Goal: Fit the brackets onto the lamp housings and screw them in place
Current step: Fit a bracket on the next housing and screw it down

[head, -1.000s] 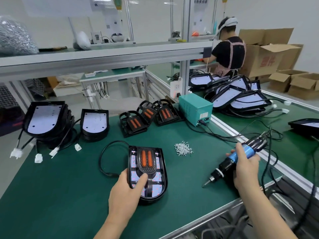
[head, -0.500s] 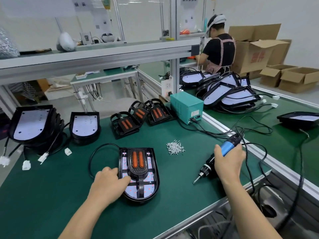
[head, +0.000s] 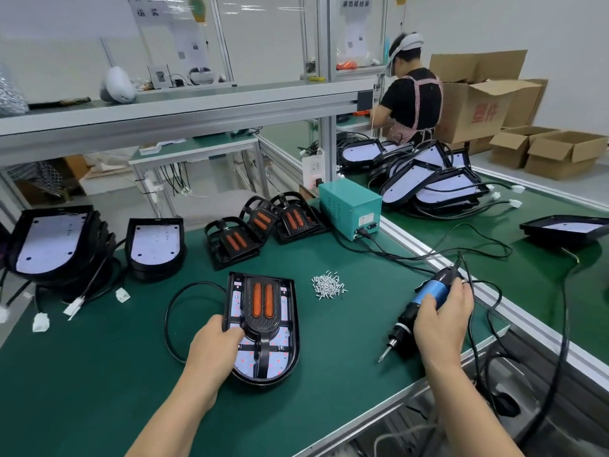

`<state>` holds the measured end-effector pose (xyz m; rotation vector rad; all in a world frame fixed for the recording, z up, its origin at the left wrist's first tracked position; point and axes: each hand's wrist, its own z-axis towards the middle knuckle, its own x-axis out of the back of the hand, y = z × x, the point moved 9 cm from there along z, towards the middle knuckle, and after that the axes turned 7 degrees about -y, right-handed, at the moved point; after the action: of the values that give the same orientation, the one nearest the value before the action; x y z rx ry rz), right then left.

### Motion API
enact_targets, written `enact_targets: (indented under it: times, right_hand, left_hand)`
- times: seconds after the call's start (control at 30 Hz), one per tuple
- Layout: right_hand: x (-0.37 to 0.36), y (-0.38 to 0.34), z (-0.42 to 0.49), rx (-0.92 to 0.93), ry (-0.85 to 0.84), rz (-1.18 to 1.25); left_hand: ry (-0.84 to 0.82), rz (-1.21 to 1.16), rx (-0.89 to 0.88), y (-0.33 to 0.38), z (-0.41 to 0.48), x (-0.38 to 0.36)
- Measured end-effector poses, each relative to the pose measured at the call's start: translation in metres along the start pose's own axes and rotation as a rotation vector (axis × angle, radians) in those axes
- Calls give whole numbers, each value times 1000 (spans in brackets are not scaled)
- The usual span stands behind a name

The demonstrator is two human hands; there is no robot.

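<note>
A black lamp housing [head: 283,364] lies on the green mat in front of me, with a black bracket [head: 262,303] carrying two orange strips laid on top. My left hand [head: 214,347] grips the housing's left edge, thumb on the bracket. My right hand [head: 441,321] holds a blue and black electric screwdriver [head: 425,298], tip pointing down-left just above the mat, right of the housing. A small pile of silver screws [head: 328,285] lies between them, farther back.
Several spare brackets [head: 263,225] sit behind the housing, beside a teal power box [head: 349,209]. Stacked housings [head: 52,242] with cables stand at the left, more at the right [head: 428,179]. Screwdriver cables [head: 428,255] trail across the right. A person works at the back.
My left hand has shifted from lying over the housing's near part to gripping its left edge. My right hand has brought the screwdriver down nearer the mat.
</note>
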<state>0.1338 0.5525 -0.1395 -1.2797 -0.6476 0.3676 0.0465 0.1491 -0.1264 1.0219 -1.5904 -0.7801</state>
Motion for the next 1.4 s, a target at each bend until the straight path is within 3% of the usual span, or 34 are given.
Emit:
enact_targets:
  times: [0.23,0.43,0.5,0.67,0.8,1.13,1.27,1.4]
  right_hand:
    - [4,-32,-13,250,36,119]
    - [-7,-53,-26,339,-157,373]
    - [-13,-61,-31,295,-273,538]
    - [-52,-80,-60,-23,-720,860]
    - [-64,-81,-85,-276,-920,1067]
    - [-49,-88,-72,-258,-903,1257]
    - [-36,-96,-56,-187,-899,1268]
    - [-11,-86,-29,-170,-739,1269]
  left_hand:
    - [-29,-198,-204,61,-22,-18]
    - [-116,-148,-335,106,-51,-51]
    - [-144,-143,-360,114,-58,-62]
    - [-225,-177,-406,122,-67,-86]
    - [-308,-190,-452,128,-75,-104]
    - [-355,-73,-608,148,-78,-120]
    - [-248,-30,-698,144,-84,-114]
    - [-158,-73,-635,125,-68,-98]
